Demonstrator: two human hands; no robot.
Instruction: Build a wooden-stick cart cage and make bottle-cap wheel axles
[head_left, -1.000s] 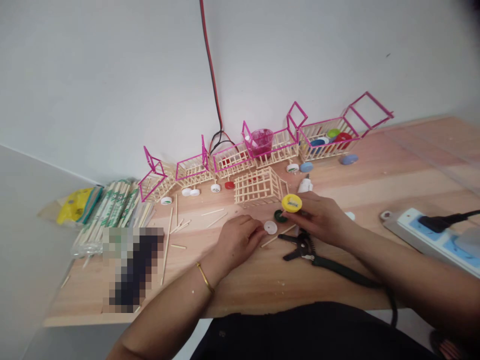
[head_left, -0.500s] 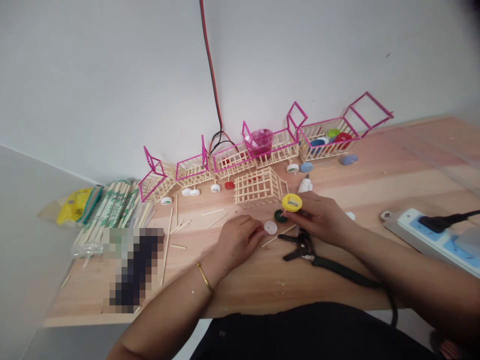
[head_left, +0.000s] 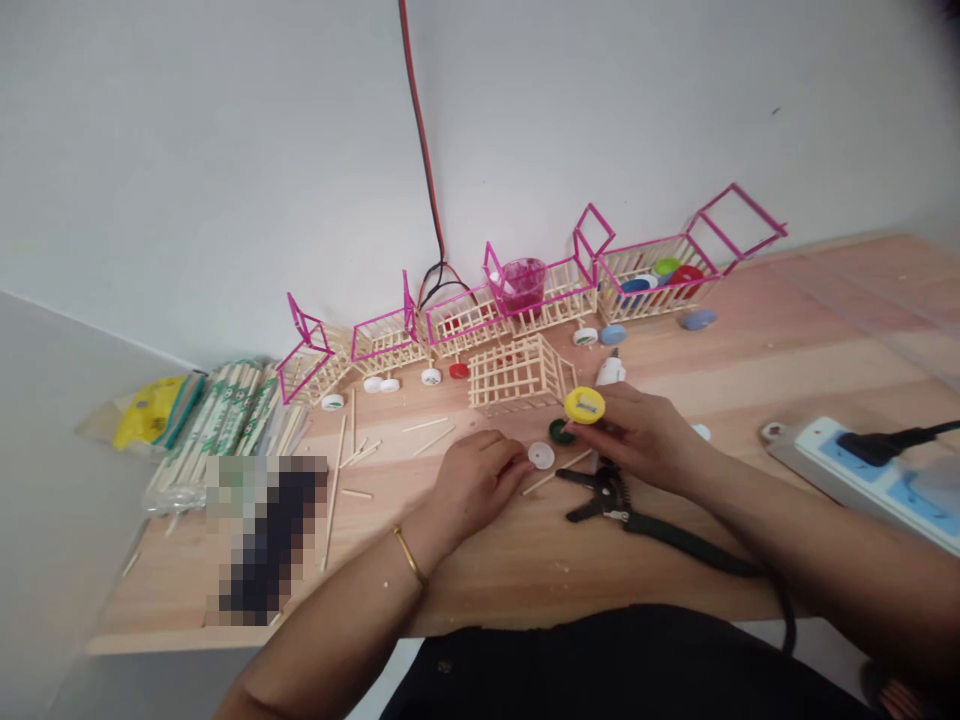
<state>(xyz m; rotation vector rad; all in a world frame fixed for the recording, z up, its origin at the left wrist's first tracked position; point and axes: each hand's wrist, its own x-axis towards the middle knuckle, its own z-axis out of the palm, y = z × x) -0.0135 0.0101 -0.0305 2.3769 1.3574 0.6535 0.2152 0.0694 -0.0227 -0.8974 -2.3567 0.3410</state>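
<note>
My left hand (head_left: 480, 480) is closed, its fingertips pinching the edge of a white bottle cap (head_left: 541, 456) just above the table. My right hand (head_left: 645, 435) is closed on a yellow bottle cap (head_left: 584, 405), whose round face points up toward me. Between the hands, a dark green bottle cap (head_left: 559, 432) sits close to the right fingertips. Behind them stands a small cart frame of bare wooden sticks (head_left: 510, 375). Beneath my right hand lie dark-handled pliers (head_left: 607, 492), and a white glue bottle (head_left: 611, 370) is partly hidden behind it.
Several stick carts with pink rims (head_left: 390, 335) line the wall, some with cap wheels. A pink cup (head_left: 523, 285) stands among them. Packs of sticks (head_left: 232, 415) and loose sticks (head_left: 337, 490) lie left. A power strip (head_left: 877, 480) is at right.
Almost nothing differs. Both hands keep their grip on the caps, and my right hand has shifted only very slightly.
</note>
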